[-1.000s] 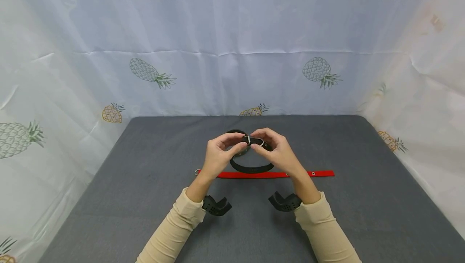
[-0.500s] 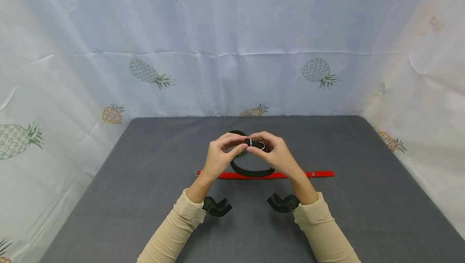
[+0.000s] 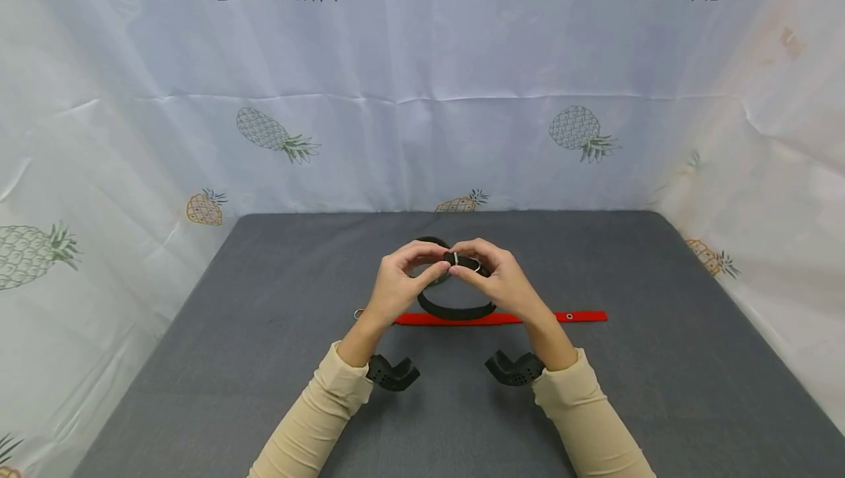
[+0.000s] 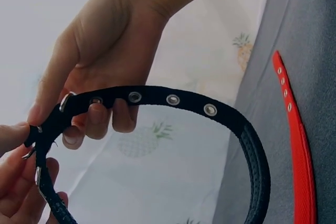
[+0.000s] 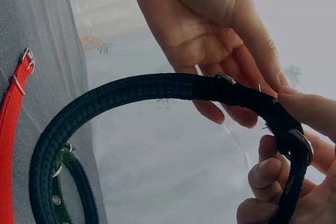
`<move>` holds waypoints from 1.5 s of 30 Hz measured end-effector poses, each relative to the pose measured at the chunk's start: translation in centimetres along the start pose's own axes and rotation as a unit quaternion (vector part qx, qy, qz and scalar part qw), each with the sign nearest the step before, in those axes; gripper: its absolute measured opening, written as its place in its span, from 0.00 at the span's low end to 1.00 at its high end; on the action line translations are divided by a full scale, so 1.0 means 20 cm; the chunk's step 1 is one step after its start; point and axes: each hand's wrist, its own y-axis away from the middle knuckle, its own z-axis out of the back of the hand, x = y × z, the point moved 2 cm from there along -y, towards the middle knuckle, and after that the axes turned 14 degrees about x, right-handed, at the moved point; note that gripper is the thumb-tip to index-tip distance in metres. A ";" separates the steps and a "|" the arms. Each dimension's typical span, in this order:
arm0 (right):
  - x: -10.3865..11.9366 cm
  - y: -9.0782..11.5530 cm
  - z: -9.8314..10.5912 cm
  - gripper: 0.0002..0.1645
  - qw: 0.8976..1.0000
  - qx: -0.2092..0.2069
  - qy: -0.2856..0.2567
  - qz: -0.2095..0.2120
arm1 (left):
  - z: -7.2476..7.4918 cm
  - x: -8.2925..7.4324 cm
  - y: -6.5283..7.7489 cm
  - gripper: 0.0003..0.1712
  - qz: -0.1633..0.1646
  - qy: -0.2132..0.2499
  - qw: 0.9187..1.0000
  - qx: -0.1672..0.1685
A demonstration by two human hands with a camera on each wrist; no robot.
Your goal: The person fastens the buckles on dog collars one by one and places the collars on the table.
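Both hands hold up a black collar (image 3: 458, 313) bent into a loop, with metal eyelets, a buckle and a padded band. My left hand (image 3: 405, 271) pinches the eyelet end near the buckle (image 4: 66, 102); two of its fingers curl under the strap in the left wrist view. Opposite it, my right hand (image 3: 494, 275) grips the buckle end, its thumb and fingers meeting the left fingertips. A D-ring (image 5: 226, 78) lies by the right fingers. Part of the buckle is hidden behind fingers.
A red collar (image 3: 455, 320) with eyelets lies stretched across the grey table (image 3: 297, 280), partly under the hands in the head view. Behind the held loop lies a dark green collar (image 5: 63, 203). A pineapple-print curtain (image 3: 396, 60) surrounds the table.
The right hand has shifted slightly left and down, bringing its fingertips closer to the left hand's. The black collar's buckle has tipped a little; in the last half second almost nothing has moved.
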 end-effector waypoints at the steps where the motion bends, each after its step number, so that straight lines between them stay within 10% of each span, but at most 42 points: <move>1: 0.00 0.00 0.00 0.17 1.000 0.000 0.002 -0.002 | 0.00 0.00 0.00 0.12 0.001 -0.002 1.000 0.000; 23: 0.00 0.00 0.02 0.16 1.000 -0.008 -0.003 -0.011 | 0.03 -0.02 0.00 0.12 0.002 0.014 0.999 -0.037; 45: -0.03 0.00 0.03 0.14 0.999 -0.021 -0.020 -0.027 | 0.09 -0.03 0.00 0.23 -0.034 0.135 0.983 -0.123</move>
